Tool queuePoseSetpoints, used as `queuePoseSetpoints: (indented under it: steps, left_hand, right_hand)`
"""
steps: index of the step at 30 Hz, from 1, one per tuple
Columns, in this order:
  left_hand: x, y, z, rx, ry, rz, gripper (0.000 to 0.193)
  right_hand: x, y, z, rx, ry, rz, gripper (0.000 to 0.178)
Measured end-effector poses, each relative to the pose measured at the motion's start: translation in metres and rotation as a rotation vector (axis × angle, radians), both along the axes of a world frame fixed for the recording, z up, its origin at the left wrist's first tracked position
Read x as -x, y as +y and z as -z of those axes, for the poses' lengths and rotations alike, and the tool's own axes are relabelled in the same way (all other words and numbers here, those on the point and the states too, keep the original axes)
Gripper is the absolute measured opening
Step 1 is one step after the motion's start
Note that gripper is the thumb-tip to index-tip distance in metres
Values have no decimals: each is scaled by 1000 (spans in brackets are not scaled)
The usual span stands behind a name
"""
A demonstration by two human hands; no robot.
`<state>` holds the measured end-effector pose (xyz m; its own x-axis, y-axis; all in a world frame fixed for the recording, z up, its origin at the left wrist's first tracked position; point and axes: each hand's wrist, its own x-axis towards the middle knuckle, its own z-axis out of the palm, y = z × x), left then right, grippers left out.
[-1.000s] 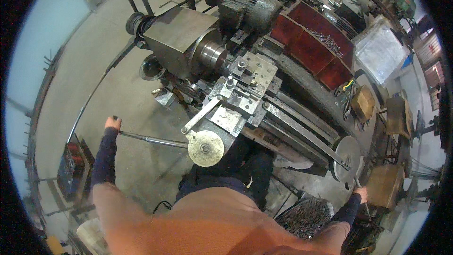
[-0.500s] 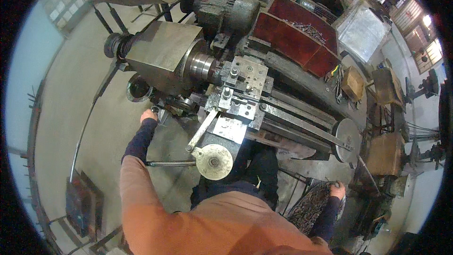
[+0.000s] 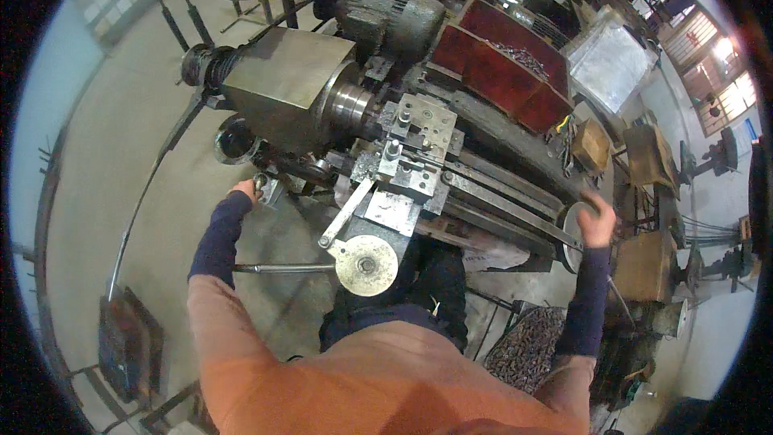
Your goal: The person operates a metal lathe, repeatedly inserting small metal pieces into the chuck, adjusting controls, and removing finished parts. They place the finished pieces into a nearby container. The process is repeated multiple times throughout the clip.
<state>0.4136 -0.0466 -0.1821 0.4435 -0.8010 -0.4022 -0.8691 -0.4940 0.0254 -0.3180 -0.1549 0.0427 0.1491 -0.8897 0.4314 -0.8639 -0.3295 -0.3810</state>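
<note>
Left hand (image 3: 245,189) left of centre, fingers closed on a small lever (image 3: 259,184) at the lathe's (image 3: 290,89) front. Right hand (image 3: 597,221) at right, gripping the handwheel (image 3: 573,243) rim. Round disc (image 3: 366,265) low at centre, untouched.

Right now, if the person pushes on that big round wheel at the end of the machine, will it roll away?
Probably not. The handwheel looks mounted on the lathe bed, so it would likely turn in place. It looks like thick metal, so probably stiff and heavy. The right hand rests on its rim.
</note>
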Motion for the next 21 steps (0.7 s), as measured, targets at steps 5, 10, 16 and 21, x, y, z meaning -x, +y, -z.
queuePoseSetpoints:
  steps: [5,10,16,21]
  left_hand:
    - [-33,52,-120,432,-171,13,29]
    - [-139,163,-178,598,-544,-241,40]
    - [-55,203,-157,480,-404,-584,59]
    - [0,210,-163,482,-334,-707,58]
  right_hand:
    - [-198,-50,-51,-80,-153,-574,39]
    - [-349,-70,-38,-99,101,-758,30]
    - [-401,-73,-11,-380,253,-540,27]
    - [-403,-64,-17,-344,232,-607,26]
